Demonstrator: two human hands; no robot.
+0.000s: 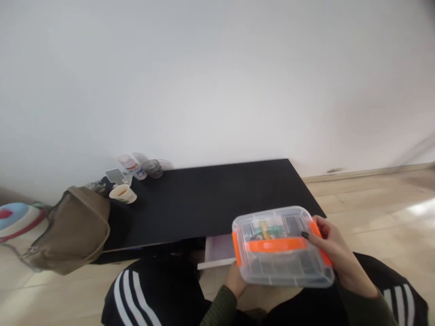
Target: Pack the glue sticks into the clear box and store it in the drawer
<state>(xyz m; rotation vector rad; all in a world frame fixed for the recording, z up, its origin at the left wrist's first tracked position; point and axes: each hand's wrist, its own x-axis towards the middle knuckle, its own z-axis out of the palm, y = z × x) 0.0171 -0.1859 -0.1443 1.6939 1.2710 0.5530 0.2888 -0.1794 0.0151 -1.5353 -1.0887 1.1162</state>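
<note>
While the right hand [340, 258] grasps one orange-latched side of a clear plastic box [282, 262], the left hand [236, 277] is partly hidden behind it, its grip impossible to tell. The box is held before the table's [217, 194] near right part, beside a pulled-out drawer [219, 248]; a cup [124, 194] and brown bag [76, 228] occupy the left end.

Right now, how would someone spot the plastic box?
Find the long black table. By its front edge, toward the right, the right hand grips the clear plastic box. Its orange handle and side latches distinguish it from the pale drawer nearby.
</note>
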